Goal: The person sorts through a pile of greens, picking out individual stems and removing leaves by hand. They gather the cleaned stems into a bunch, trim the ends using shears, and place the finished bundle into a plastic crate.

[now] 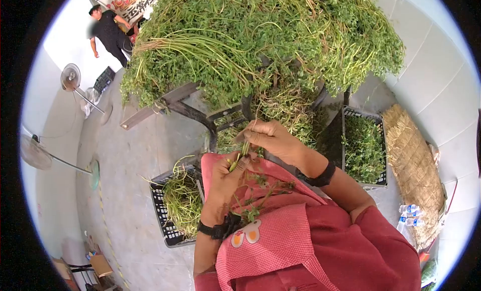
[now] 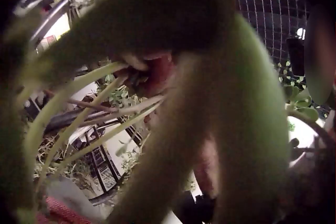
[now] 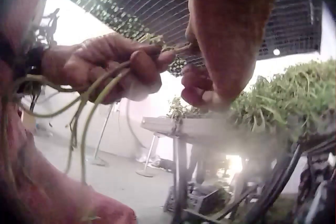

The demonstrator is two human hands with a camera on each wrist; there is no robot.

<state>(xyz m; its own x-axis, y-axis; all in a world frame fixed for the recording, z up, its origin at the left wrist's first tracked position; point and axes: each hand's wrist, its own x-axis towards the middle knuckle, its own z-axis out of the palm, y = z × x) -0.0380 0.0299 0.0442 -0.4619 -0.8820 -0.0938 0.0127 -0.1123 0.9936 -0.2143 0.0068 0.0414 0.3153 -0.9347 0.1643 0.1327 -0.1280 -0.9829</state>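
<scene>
In the head view my left hand (image 1: pixel 226 177) grips a small bunch of green herb stems (image 1: pixel 239 158) above my red checked apron (image 1: pixel 280 231). Leafy ends of the stems (image 1: pixel 253 211) hang over my left wrist. My right hand (image 1: pixel 268 138) pinches the top of one stem just above the left fist. The right wrist view shows the right hand's fingers (image 3: pixel 223 40) meeting the left hand (image 3: pixel 113 66), with long stems (image 3: pixel 86 113) drooping from it. The left wrist view is filled by blurred green stems (image 2: pixel 105 113) close to the lens.
A large heap of green herbs (image 1: pixel 270 35) lies on a metal-framed table (image 1: pixel 175 98) ahead. Black crates of greens stand at left (image 1: pixel 168 226) and right (image 1: pixel 363 148). A straw mat (image 1: pixel 416 166), water bottles (image 1: pixel 411 213), two fans (image 1: pixel 72 78) and a standing person (image 1: pixel 107 33) are around.
</scene>
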